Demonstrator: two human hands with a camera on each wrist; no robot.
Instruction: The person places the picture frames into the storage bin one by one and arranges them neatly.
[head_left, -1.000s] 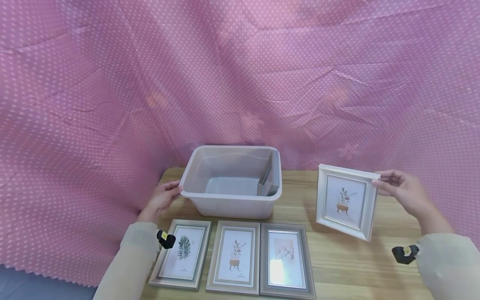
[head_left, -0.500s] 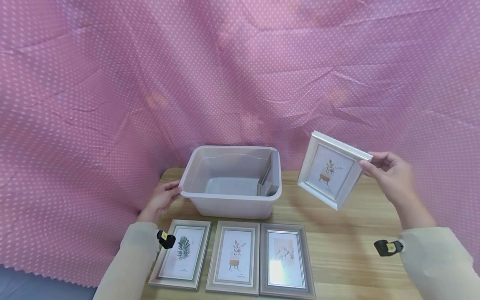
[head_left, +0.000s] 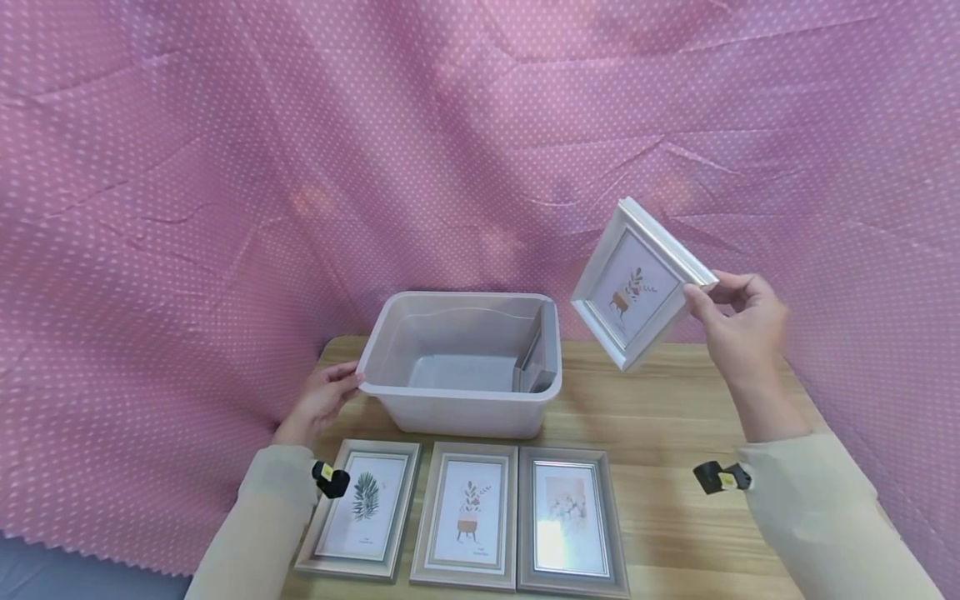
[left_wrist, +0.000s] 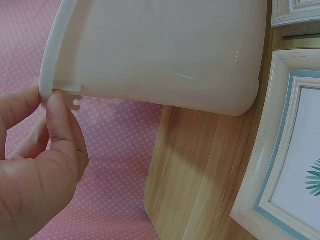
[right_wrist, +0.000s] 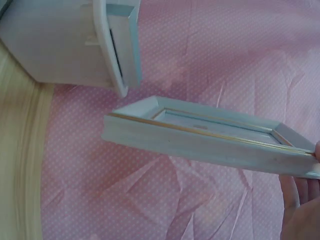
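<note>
Right hand pinches white frame at its 3 o'clock corner. Frame in air, tilted, at 2 o'clock of bin. Likely light, stiff; smooth moulding could slip, picture front maybe fragile. Corner hold probably lets it pivot; mid-edge safer. Left hand pinches bin rim, 8 o'clock. Bin looks plastic, rounded corners. Grey frame on edge inside, 3 o'clock. Three flat frames at 6, wood-grain table, dotted pink cloth at 12.

The bin looks smooth plastic (faintly glossy).
</note>
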